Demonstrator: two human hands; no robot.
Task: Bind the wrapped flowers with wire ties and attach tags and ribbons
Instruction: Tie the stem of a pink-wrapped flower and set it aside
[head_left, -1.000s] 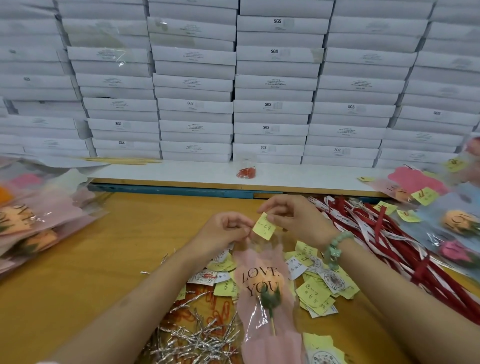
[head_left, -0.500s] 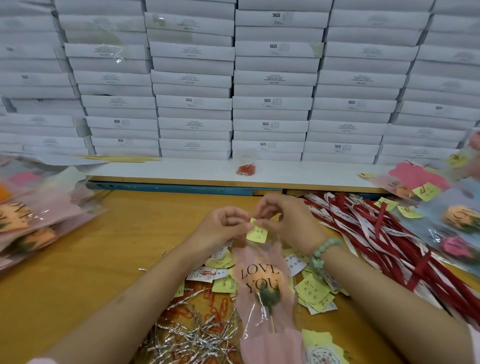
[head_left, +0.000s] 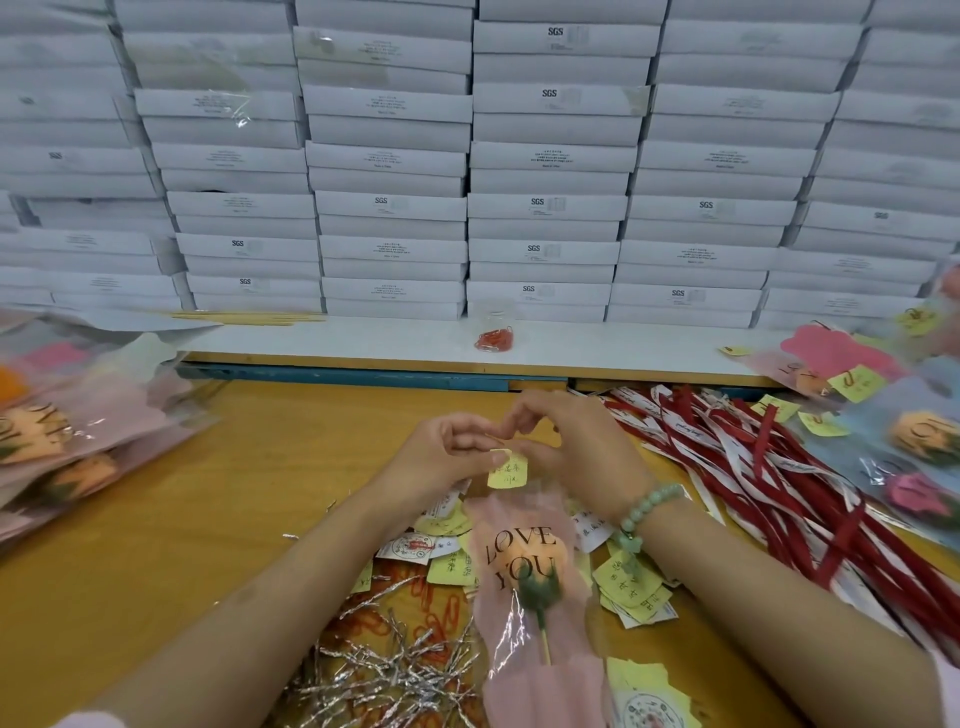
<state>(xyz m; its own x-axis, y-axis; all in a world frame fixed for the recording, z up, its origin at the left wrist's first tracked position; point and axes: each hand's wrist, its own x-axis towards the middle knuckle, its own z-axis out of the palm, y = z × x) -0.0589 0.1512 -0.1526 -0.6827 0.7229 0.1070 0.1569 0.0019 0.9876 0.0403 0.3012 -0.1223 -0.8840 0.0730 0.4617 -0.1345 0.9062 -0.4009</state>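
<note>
Both hands meet above the tabletop (head_left: 171, 499). The left hand (head_left: 441, 462) curls its fingers (head_left: 470, 441) narrowly and pinches the top edge of a yellow tag (head_left: 508, 472) with the thumb. The right hand (head_left: 582, 447), a green bead bracelet (head_left: 652, 506) on its wrist, has its fingers (head_left: 522, 415) bent tight over the same tag, thumb against its right corner. The tag sits at the top of the wrapped flower (head_left: 527, 571), a pink sleeve printed LOVE YOU that runs from just below the fingers toward the person. Silver wire ties (head_left: 384, 675) lie below the left fingers, loose tags (head_left: 631, 590) under the right wrist, and red and white ribbons (head_left: 753, 467) right of the right fingers. White boxes (head_left: 389, 156) are stacked beyond.
</note>
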